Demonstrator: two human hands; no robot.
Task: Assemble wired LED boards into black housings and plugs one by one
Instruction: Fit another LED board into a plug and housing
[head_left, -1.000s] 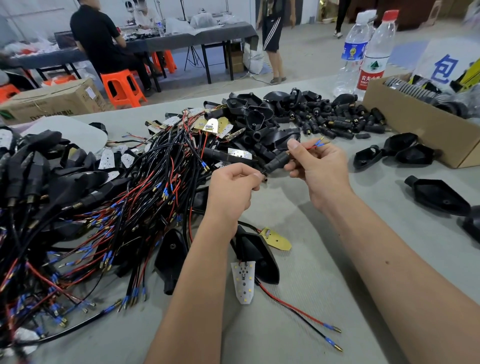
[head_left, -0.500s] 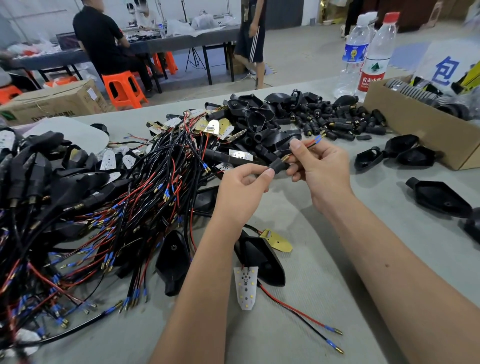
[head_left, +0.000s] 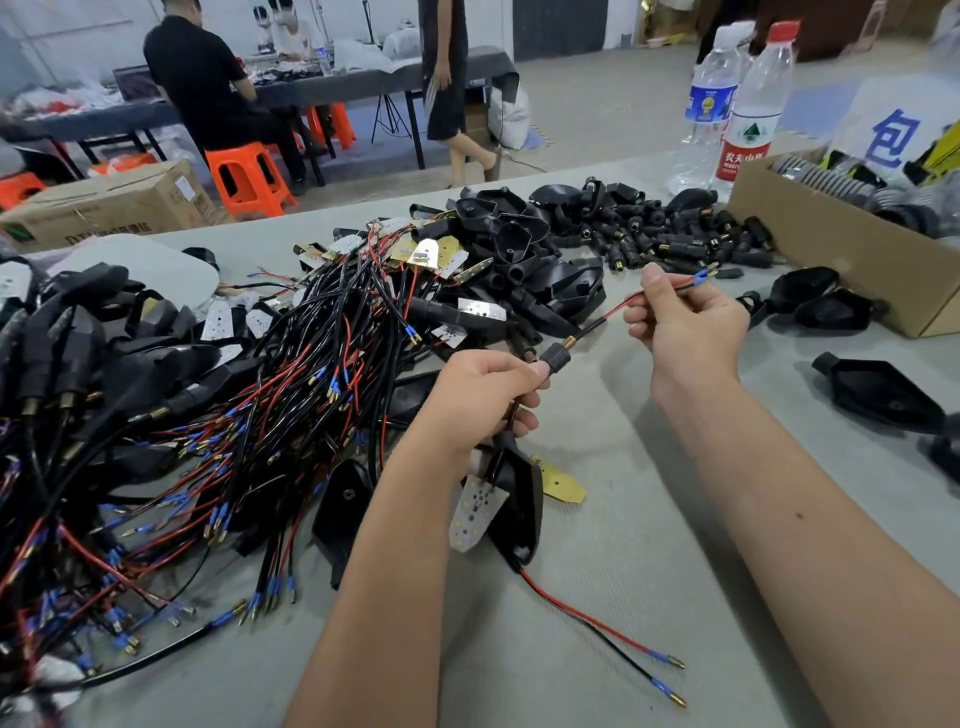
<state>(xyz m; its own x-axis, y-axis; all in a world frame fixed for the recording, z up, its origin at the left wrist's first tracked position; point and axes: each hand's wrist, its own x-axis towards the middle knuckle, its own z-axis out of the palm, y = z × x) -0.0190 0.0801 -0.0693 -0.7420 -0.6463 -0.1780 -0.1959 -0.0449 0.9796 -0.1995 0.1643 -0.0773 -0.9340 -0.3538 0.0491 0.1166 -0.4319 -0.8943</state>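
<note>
My left hand (head_left: 480, 397) pinches a black plug (head_left: 557, 358) with a brass threaded tip, and the cable runs through it. Below that hand hang a black housing (head_left: 519, 499) and a white LED board (head_left: 475, 512) on the same cable. My right hand (head_left: 685, 327) holds the red and black wire ends (head_left: 698, 280) with blue-sleeved terminals, pulled taut up and right from the plug. A second red and black wire pair (head_left: 597, 626) lies on the table beneath the housing.
A big tangle of wired boards and housings (head_left: 208, 415) fills the left. Loose black plugs (head_left: 665, 234) and housings (head_left: 509, 234) pile at the back. A cardboard box (head_left: 852, 260) and two water bottles (head_left: 748, 104) stand right. Loose housings (head_left: 878, 392) lie at right.
My hands have drawn apart: the right hand pulled the wire ends up and right through the plug. The housing and LED board have lifted off the table below my left hand.
</note>
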